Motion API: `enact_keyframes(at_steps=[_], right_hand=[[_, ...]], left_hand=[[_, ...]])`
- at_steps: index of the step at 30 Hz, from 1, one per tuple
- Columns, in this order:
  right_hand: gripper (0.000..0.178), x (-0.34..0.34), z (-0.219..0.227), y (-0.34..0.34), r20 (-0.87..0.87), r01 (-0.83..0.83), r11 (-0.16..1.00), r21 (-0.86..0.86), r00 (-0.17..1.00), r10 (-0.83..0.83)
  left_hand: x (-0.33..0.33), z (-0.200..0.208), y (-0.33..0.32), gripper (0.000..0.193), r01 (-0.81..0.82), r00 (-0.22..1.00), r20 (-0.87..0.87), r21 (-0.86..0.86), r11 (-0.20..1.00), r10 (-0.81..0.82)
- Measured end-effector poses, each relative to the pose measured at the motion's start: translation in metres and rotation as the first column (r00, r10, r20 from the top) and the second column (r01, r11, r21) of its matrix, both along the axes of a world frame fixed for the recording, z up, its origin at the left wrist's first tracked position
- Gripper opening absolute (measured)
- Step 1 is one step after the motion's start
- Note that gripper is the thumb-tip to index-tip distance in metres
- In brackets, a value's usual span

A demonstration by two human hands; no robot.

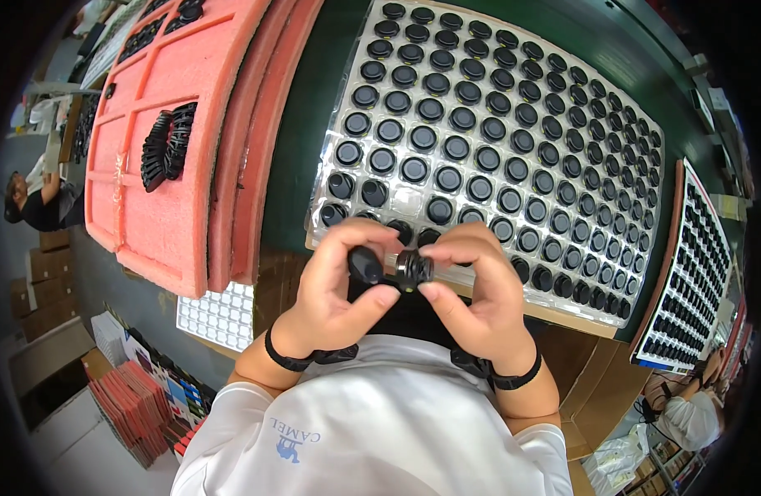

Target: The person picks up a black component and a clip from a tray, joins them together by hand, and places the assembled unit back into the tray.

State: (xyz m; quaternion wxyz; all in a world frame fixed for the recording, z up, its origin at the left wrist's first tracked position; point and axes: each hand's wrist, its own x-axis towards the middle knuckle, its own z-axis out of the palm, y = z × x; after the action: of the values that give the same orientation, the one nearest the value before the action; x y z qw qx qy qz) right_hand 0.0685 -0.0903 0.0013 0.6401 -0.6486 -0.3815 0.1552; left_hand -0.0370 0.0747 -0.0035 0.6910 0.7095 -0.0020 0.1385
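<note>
Close in front of my chest, both hands are together over the near edge of a clear tray. My left hand is closed around a smooth, dark, rounded piece, its thumb reaching toward the right. Between the thumb and fingers of my right hand is a round black part with a ridged side. The two pieces lie side by side; whether they are joined cannot be made out. Rows of black round parts fill the tray's pockets, and one pocket near the left front shows bare plastic.
Pink foam trays are stacked at the left, with black ribbed pieces on top. A white pocketed tray sits below them. Another filled tray stands at the right. Other people are at the far sides.
</note>
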Motion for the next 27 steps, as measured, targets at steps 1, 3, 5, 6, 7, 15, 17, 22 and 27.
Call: enact_keyframes(at_steps=[1, 3, 5, 6, 7, 15, 17, 22, 27], right_hand=[[0.026, 0.002, 0.0, 0.002, 0.014, 0.012, 0.999, -0.037, 1.0, -0.012], [0.025, 0.005, 0.0, 0.01, 0.066, 0.078, 0.988, -0.13, 0.995, -0.07], [0.023, 0.009, 0.0, 0.018, 0.185, 0.226, 0.928, -0.297, 0.967, -0.176], [0.023, 0.011, -0.001, 0.022, 0.186, 0.222, 0.928, -0.299, 0.967, -0.172], [0.023, 0.013, -0.003, 0.025, 0.289, 0.262, 0.903, -0.341, 0.943, -0.164], [0.021, 0.015, -0.011, 0.047, 0.581, 0.41, 0.789, -0.457, 0.81, -0.084], [0.022, 0.014, -0.011, 0.049, 0.62, 0.435, 0.768, -0.469, 0.782, -0.065], [0.025, 0.014, -0.013, 0.05, 0.636, 0.428, 0.759, -0.491, 0.772, -0.023], [0.03, 0.008, 0.005, 0.045, 0.524, 0.245, 0.893, -0.377, 0.851, -0.012]], left_hand=[[-0.002, -0.002, 0.004, 0.04, -0.004, 1.0, 0.0, -0.002, 1.0, 0.004], [-0.008, -0.008, 0.012, 0.04, -0.065, 0.998, 0.0, -0.186, 0.98, 0.066], [-0.012, -0.01, 0.017, 0.041, -0.098, 0.995, -0.005, -0.278, 0.956, 0.101], [-0.014, -0.011, 0.019, 0.04, -0.115, 0.993, -0.02, -0.261, 0.958, 0.114], [-0.015, -0.012, 0.021, 0.039, -0.131, 0.991, -0.035, -0.245, 0.961, 0.127], [-0.018, -0.013, 0.022, 0.038, -0.165, 0.984, -0.095, -0.209, 0.964, 0.148], [-0.018, -0.013, 0.022, 0.039, -0.161, 0.985, -0.101, -0.2, 0.966, 0.143], [-0.016, -0.015, 0.021, 0.048, -0.131, 0.989, -0.086, -0.147, 0.98, 0.119], [-0.014, -0.015, 0.02, 0.057, -0.08, 0.995, -0.074, -0.147, 0.986, 0.069]])
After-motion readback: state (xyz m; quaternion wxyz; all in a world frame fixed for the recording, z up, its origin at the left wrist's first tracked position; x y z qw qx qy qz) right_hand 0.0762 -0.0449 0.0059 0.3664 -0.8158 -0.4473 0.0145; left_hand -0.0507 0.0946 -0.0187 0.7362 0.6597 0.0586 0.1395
